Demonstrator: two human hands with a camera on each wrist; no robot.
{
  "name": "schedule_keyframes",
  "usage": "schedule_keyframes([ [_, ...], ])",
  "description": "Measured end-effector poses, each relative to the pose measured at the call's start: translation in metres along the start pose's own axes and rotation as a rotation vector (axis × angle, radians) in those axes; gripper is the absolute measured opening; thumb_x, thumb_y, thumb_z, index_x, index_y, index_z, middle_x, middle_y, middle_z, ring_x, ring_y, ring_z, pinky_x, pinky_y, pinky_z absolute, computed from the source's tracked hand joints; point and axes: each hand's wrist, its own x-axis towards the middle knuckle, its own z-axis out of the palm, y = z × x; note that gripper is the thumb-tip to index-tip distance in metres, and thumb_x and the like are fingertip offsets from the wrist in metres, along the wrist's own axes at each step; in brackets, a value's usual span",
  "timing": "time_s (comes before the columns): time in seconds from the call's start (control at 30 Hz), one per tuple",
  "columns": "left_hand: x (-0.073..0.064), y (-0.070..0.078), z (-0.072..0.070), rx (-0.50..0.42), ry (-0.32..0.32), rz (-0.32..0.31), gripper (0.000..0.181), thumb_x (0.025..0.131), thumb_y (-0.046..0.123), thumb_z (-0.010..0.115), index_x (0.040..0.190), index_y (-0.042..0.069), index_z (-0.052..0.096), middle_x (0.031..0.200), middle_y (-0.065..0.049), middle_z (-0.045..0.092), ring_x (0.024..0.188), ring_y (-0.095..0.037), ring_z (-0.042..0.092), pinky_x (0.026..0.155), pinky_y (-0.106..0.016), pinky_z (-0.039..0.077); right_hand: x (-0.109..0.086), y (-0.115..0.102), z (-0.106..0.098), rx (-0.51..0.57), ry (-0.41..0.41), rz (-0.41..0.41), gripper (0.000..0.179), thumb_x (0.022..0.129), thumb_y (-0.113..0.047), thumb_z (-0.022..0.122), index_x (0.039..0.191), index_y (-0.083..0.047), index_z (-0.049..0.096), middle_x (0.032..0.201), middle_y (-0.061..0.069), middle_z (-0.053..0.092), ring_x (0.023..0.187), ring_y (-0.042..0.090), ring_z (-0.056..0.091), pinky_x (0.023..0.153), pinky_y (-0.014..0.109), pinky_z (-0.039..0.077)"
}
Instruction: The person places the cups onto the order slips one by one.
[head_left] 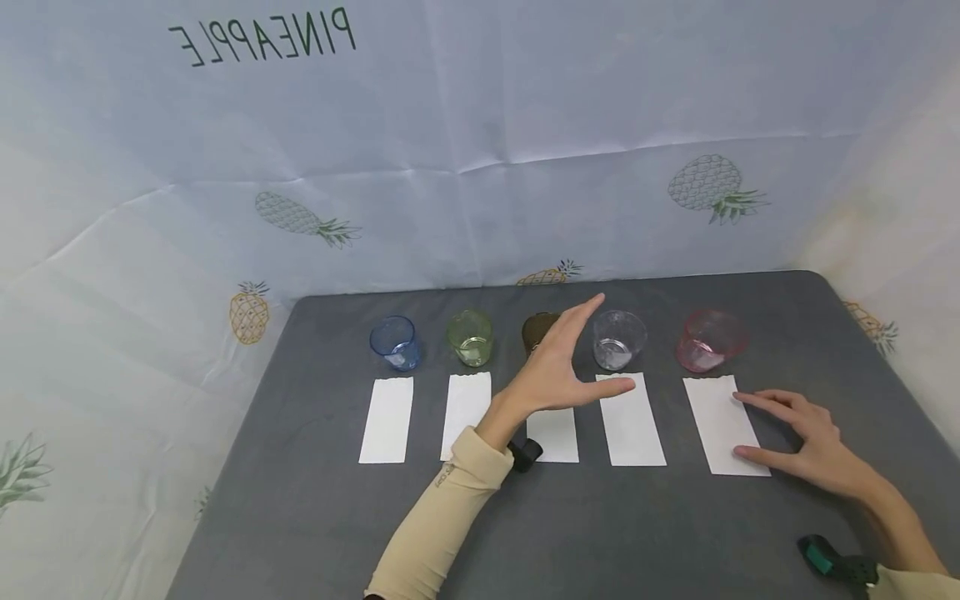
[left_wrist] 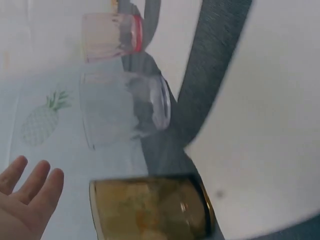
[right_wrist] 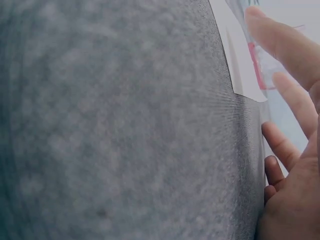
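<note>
My left hand (head_left: 551,367) is held over the table's middle, fingers straight and thumb spread wide, with nothing between them. It partly covers the brown glass (head_left: 536,330) in the head view; the left wrist view shows that brown glass (left_wrist: 150,209) close by. Just right of the fingers stands a clear glass (head_left: 618,340), with a white paper strip (head_left: 637,429) in front of it. On the right, my right hand (head_left: 813,442) has its fingers loosely extended and holds nothing. Its fingertips overlap the edge of the rightmost paper strip (head_left: 723,429), below the pink glass (head_left: 708,342).
Farther left stand a blue glass (head_left: 395,343) and a green glass (head_left: 471,338), each with a paper strip in front. The grey table (head_left: 300,517) ends at a white pineapple-print curtain (head_left: 487,217) behind the row.
</note>
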Motion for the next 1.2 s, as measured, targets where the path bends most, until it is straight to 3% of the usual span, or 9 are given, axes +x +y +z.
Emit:
schedule_keyframes([
  [0.13, 0.015, 0.006, 0.010, -0.027, -0.022, -0.005, 0.106, 0.084, 0.043, 0.081, 0.162, 0.043, 0.010, 0.168, 0.010, 0.023, 0.155, -0.011, 0.029, 0.121, -0.046, 0.039, 0.000, 0.000, 0.002, -0.008, 0.006, 0.008, 0.080, 0.071, -0.020, 0.090, 0.145, -0.021, 0.059, 0.132, -0.027, 0.032, 0.122, -0.021, 0.009, 0.085, 0.077, 0.014],
  [0.3, 0.031, 0.015, 0.022, -0.041, -0.037, -0.013, 0.106, 0.084, 0.044, 0.080, 0.163, 0.041, 0.010, 0.169, 0.008, 0.024, 0.152, -0.013, 0.035, 0.119, -0.041, 0.042, 0.000, 0.000, 0.001, -0.031, 0.003, 0.027, 0.081, 0.072, -0.023, 0.091, 0.145, -0.023, 0.058, 0.131, -0.007, 0.040, 0.127, -0.001, 0.018, 0.086, 0.079, 0.014],
  [0.37, 0.037, 0.018, 0.027, -0.053, -0.038, -0.019, 0.106, 0.084, 0.043, 0.080, 0.163, 0.040, 0.010, 0.168, 0.007, 0.025, 0.150, -0.013, 0.038, 0.118, -0.039, 0.043, 0.000, 0.000, 0.001, -0.034, 0.002, 0.028, 0.081, 0.072, -0.023, 0.091, 0.146, -0.023, 0.057, 0.131, 0.002, 0.042, 0.126, -0.002, 0.018, 0.086, 0.079, 0.014],
  [0.43, 0.042, 0.021, 0.032, -0.064, -0.037, -0.031, 0.106, 0.084, 0.044, 0.081, 0.163, 0.040, 0.010, 0.168, 0.008, 0.027, 0.149, -0.012, 0.039, 0.117, -0.036, 0.044, 0.000, 0.001, 0.001, -0.030, 0.001, 0.024, 0.082, 0.071, -0.023, 0.092, 0.145, -0.023, 0.058, 0.131, 0.006, 0.042, 0.119, -0.015, 0.010, 0.087, 0.079, 0.014],
  [0.57, 0.053, 0.025, 0.044, -0.077, -0.034, -0.034, 0.107, 0.083, 0.044, 0.082, 0.164, 0.036, 0.012, 0.167, 0.009, 0.028, 0.150, -0.011, 0.039, 0.117, -0.032, 0.043, 0.001, 0.000, 0.003, -0.024, 0.001, 0.015, 0.082, 0.070, -0.023, 0.093, 0.145, -0.021, 0.058, 0.130, 0.012, 0.042, 0.119, -0.018, 0.007, 0.087, 0.080, 0.013],
  [0.7, 0.064, 0.029, 0.058, -0.059, -0.036, -0.048, 0.108, 0.083, 0.044, 0.082, 0.165, 0.032, 0.013, 0.167, 0.008, 0.029, 0.150, -0.009, 0.039, 0.116, -0.031, 0.043, 0.001, 0.000, 0.002, -0.019, -0.013, 0.025, 0.083, 0.070, -0.022, 0.092, 0.145, -0.018, 0.057, 0.131, 0.019, 0.042, 0.136, 0.020, 0.021, 0.087, 0.081, 0.012],
  [0.8, 0.072, 0.032, 0.068, -0.041, -0.037, -0.065, 0.106, 0.083, 0.045, 0.081, 0.165, 0.030, 0.015, 0.167, 0.007, 0.030, 0.150, -0.010, 0.039, 0.117, -0.031, 0.043, 0.002, 0.000, 0.001, -0.018, -0.031, 0.036, 0.084, 0.072, -0.022, 0.091, 0.147, -0.016, 0.055, 0.134, 0.024, 0.042, 0.126, 0.053, 0.026, 0.086, 0.083, 0.011],
  [1.0, 0.084, 0.037, 0.090, 0.006, -0.044, -0.082, 0.106, 0.084, 0.047, 0.080, 0.165, 0.028, 0.014, 0.169, 0.004, 0.025, 0.153, -0.012, 0.033, 0.118, -0.029, 0.041, 0.002, -0.002, -0.001, -0.016, -0.038, 0.044, 0.083, 0.071, -0.022, 0.091, 0.146, -0.014, 0.055, 0.135, 0.026, 0.042, 0.124, 0.058, 0.025, 0.084, 0.083, 0.012],
  [1.2, 0.085, 0.036, 0.109, -0.009, -0.039, -0.145, 0.111, 0.084, 0.048, 0.081, 0.165, 0.031, 0.008, 0.171, 0.006, 0.018, 0.157, -0.013, 0.026, 0.119, -0.032, 0.040, 0.002, -0.005, 0.000, -0.015, -0.036, 0.044, 0.084, 0.070, -0.022, 0.092, 0.146, -0.016, 0.056, 0.136, 0.026, 0.042, 0.125, 0.060, 0.025, 0.082, 0.083, 0.013],
])
